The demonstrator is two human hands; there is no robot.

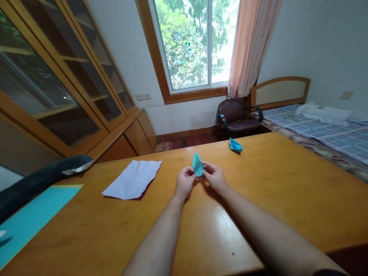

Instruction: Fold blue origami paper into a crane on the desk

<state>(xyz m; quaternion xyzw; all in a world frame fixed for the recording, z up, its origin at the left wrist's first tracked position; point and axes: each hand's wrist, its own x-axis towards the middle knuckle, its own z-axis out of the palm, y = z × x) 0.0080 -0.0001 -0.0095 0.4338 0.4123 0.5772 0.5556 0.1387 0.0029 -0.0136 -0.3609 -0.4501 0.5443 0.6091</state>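
Between my two hands is a small piece of folded blue paper (198,165), its pointed end up and away from me, just above the wooden table. My left hand (185,182) pinches its lower left edge between thumb and fingers. On the other side, my right hand (215,177) grips the lower right edge in the same way. A finished-looking blue paper boat (236,145) rests near the table's far edge, to the right of my hands. Left of them lies a creased white sheet of paper (133,179), unfolded.
The wooden table (287,191) spans the foreground. At its left are a turquoise sheet (43,214) with a yellow edge and a dark curved object (43,178). Beyond stand a glass-fronted cabinet (86,61), a brown armchair (234,115) and a bed (324,126).
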